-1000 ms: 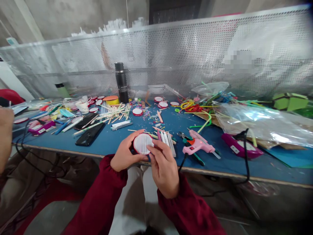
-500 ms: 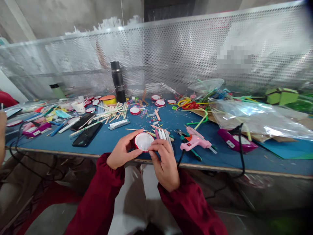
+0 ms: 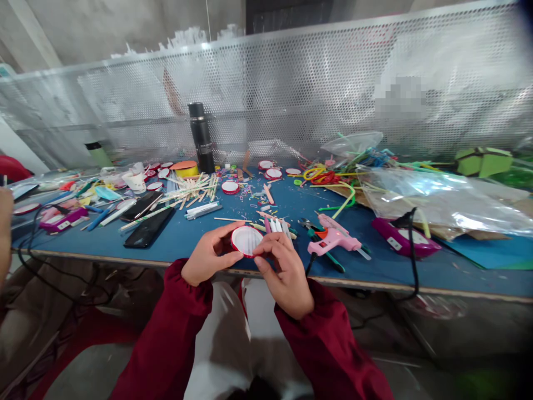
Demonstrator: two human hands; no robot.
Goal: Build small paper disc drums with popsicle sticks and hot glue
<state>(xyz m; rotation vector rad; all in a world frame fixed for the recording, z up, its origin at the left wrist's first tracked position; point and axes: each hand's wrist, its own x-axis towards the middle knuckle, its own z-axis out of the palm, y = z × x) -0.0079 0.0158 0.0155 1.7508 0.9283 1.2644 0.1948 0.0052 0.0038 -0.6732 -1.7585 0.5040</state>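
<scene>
I'm seeing deep burgundy sleeves (image 3: pixel 160 339) here, plain and roomy, full of soft creases; the cuffs (image 3: pixel 194 294) are gathered in snugly; left hand (image 3: pixel 208 258) and right hand (image 3: pixel 285 272), both bare; and below, pale cream trousers (image 3: pixel 222 328).

A round red-rimmed disc (image 3: pixel 245 241) is resting in the grip of the left hand (image 3: pixel 208 256), whose thumb and fingers are bracing its left side. Its white face is pointing up toward the wearer, with greyish streaks running across the right part. The bent fingers of the right hand (image 3: pixel 285 272) are hovering at or touching the near right rim, partly hiding it. The disc is sitting above the near edge of the blue table (image 3: pixel 177 241), left of some white markers (image 3: pixel 283 225).
</scene>
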